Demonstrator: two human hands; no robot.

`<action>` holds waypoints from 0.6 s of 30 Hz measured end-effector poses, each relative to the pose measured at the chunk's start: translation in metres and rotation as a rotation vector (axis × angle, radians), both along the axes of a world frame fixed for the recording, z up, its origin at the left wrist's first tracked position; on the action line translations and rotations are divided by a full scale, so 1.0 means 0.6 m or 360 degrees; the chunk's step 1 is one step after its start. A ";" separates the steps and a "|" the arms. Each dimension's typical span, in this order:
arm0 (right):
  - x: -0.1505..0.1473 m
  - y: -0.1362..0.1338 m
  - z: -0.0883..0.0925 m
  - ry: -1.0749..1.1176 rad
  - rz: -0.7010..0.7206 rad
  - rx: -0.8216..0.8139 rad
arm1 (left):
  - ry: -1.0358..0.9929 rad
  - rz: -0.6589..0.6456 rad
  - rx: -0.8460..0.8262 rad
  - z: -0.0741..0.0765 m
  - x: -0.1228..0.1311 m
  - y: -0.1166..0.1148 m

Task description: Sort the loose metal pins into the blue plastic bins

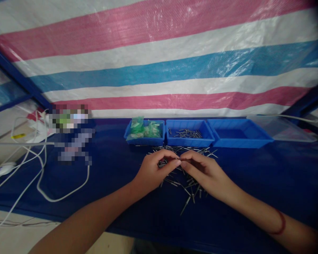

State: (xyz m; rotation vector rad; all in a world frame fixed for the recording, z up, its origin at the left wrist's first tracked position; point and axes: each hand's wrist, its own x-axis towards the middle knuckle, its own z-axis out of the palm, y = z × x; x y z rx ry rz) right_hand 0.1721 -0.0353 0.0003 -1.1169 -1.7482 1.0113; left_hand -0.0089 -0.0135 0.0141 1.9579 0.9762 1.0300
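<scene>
Striped tarp [159, 53] closed off the far edge of the table [267, 183], three blue bins [189, 133] along it. Left hand [151, 173] and right hand [205, 173] pinched closed, fingertips touching, over the pin pile [180, 149] mid-table; grip contents unclear. White cable [58, 197] well left.

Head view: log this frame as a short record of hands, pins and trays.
left hand: fingertips pinched, meeting the right hand above the pins
right hand: pinched likewise; held item too small to tell
pins: loose pile on the table, under both hands
left tray: green packets
middle tray: more pins
right tray: right end of the row
cable: white, table's left
</scene>
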 end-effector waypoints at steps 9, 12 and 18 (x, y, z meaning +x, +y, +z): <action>0.002 0.003 0.003 0.0047 -0.0083 0.0091 | 0.0077 -0.0095 0.0311 0.002 -0.008 0.003; 0.007 0.002 0.001 0.0075 -0.0136 0.0156 | 0.0127 -0.0090 0.0339 0.003 -0.009 0.004; 0.014 -0.002 0.008 -0.0200 -0.0128 0.0448 | 0.0233 -0.0224 0.0305 0.000 -0.008 0.007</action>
